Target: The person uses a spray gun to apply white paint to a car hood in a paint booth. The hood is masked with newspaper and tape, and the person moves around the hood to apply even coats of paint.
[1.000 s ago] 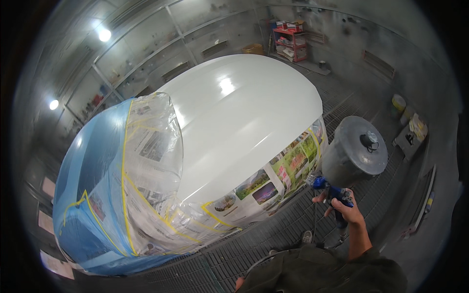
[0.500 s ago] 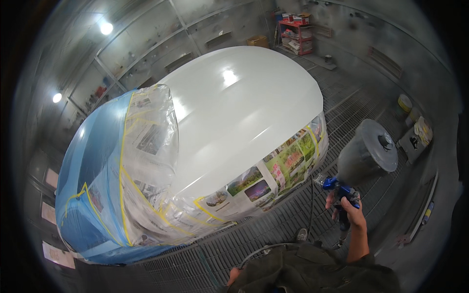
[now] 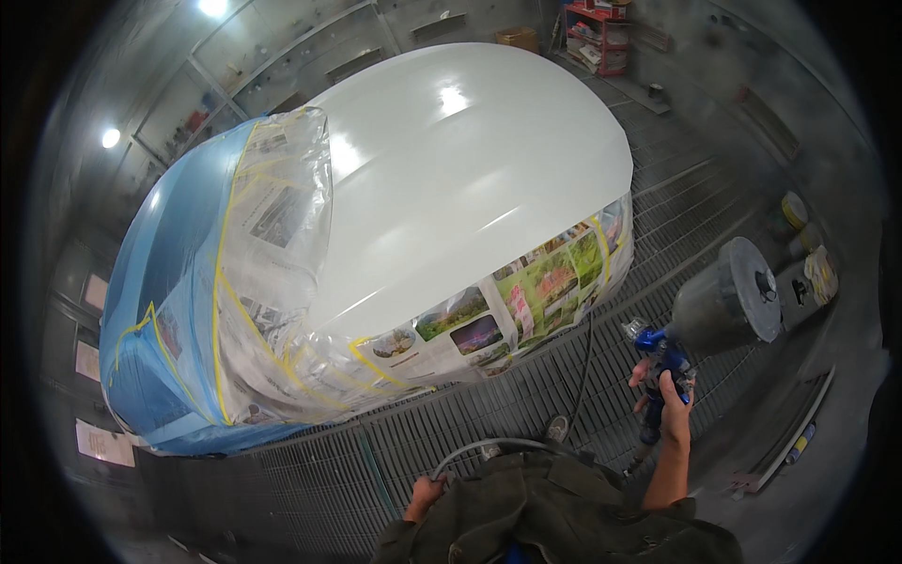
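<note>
At the right, my right hand (image 3: pixel 673 399) wraps round the handle of a blue paint spray gun (image 3: pixel 660 350). A large grey cup (image 3: pixel 719 305) with a lid sits on the gun, tilted to the right. Near the lower edge, my left hand (image 3: pixel 427 491) is closed around a grey air hose (image 3: pixel 489 446) that curves in front of my body. Ahead of me stands a car with a glossy white hood (image 3: pixel 470 160). Printed paper (image 3: pixel 470 324) and yellow tape cover its side. Clear film (image 3: pixel 282 216) and blue sheeting (image 3: pixel 164 254) cover the rest. The gun is apart from the hood.
Metal floor grating (image 3: pixel 507 404) runs around the car. A red shelf (image 3: pixel 601 39) with boxes and a cardboard box (image 3: pixel 517 38) stand at the far wall. Cans (image 3: pixel 794 211) and a cloth (image 3: pixel 821 274) are at the right, near a long rail (image 3: pixel 789 432).
The view has tilted down, and the car sits higher in it. My left hand with the hose has come further into view. The spray gun's cup has tipped further to the right.
</note>
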Motion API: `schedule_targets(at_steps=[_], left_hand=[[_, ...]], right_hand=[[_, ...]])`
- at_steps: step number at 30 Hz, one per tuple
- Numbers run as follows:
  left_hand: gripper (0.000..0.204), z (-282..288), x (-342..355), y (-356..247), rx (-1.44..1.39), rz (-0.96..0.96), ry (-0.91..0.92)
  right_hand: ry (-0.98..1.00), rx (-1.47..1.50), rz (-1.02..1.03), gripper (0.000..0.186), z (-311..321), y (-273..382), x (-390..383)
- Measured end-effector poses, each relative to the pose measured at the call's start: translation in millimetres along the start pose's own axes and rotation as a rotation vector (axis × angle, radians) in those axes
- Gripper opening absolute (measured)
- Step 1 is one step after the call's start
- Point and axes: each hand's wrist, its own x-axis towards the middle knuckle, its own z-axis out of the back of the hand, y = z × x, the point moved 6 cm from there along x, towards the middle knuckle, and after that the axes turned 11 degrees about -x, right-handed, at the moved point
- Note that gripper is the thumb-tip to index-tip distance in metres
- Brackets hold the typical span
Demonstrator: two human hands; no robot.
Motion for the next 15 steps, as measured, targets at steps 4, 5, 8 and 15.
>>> schedule_targets(at_steps=[4,5,8,15], left_hand=[[0.062,2,-11,6,0.008,-0.042,-0.078],[0.062,2,-12,11,-0.024,-0.034,-0.059],[0.063,-1,-3,39,-0.026,-0.028,-0.060],[0.062,3,3,60,-0.046,0.000,-0.063]], right_hand=[[0.059,-0.022,-0.005,0.038,-9,-7,5],[0.070,-0.024,-0.012,0.037,-14,-7,5],[0.137,-0.006,-0.086,0.038,-33,-9,5],[0.282,-0.050,-0.078,0.045,-74,-8,-9]])
